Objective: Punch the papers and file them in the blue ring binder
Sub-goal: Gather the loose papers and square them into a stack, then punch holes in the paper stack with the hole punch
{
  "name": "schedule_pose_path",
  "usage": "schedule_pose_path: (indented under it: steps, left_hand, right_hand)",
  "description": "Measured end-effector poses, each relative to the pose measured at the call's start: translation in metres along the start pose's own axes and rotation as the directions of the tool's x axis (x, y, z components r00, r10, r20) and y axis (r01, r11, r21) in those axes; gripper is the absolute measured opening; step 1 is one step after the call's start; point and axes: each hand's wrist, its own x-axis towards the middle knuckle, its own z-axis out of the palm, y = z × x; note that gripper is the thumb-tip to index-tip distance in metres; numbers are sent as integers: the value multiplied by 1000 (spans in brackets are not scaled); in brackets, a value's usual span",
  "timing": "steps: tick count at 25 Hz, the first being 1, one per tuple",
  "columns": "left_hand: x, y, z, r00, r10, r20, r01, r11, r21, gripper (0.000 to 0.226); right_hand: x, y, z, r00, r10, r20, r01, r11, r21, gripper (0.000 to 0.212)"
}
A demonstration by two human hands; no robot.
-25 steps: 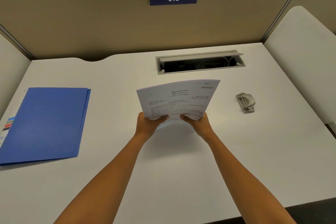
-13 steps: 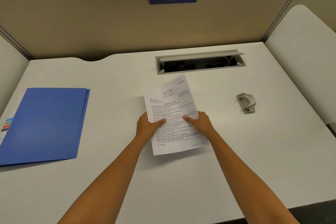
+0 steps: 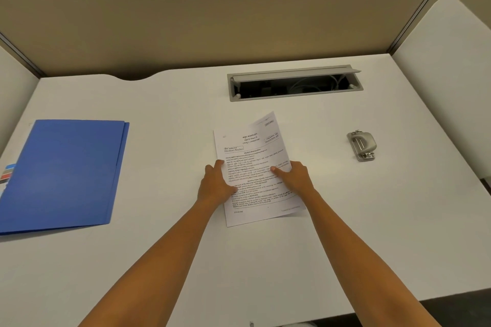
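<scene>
Two hands on stack: our left hand (image 3: 216, 184) presses flat on the left edge of the papers (image 3: 255, 167), fingers together, thumb on the sheet; our right hand (image 3: 293, 178) lies open on the right edge, forefinger reaching onto the print. Neither hand pinches; both press down.
Papers: lying on the white desk (image 3: 265, 260), near centre, turned a little clockwise. A lower sheet sticks out at the top right corner, so the stack is not square.
Step in hand, as we judge it: squaring the sheets before punching.
How to do it well: we close both palms against the long edges and tap the short edge on the desk until no corner shows. Holes only line up if the edges do.
Hole punch (image 3: 362, 145): right of the papers, well apart, untouched. We judge the right hand is best placed to fetch it while the left pins the stack.
Blue ring binder (image 3: 63, 172): closed, flat at far left, well apart from the papers.
Risk: loose sheets fan again when one hand lifts; we keep pressure on.
Progress: early; nothing punched or filed that we can see.
</scene>
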Motion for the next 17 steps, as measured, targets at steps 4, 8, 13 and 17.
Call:
schedule_pose_path:
  steps: [4, 8, 13, 17]
  left_hand:
    - [2, 2, 2, 1000, -21, 14, 19, 992, 124, 75]
    - [1, 8, 1, 999, -36, 8, 33, 974, 224, 63]
    - [-1, 17, 3, 1000, -26, -2, 25, 924, 383, 55]
    - [1, 18, 4, 999, -29, -16, 33, 905, 424, 56]
  right_hand:
    - [-2, 2, -6, 988, 11, -154, -16, 999, -31, 42]
    - [2, 14, -30, 859, 27, -511, -52, 998, -35, 32]
    - [29, 32, -91, 581, 175, -795, -376, 924, -72, 75]
    - [52, 51, -131, 561, 316, -765, -424, 904, 62, 74]
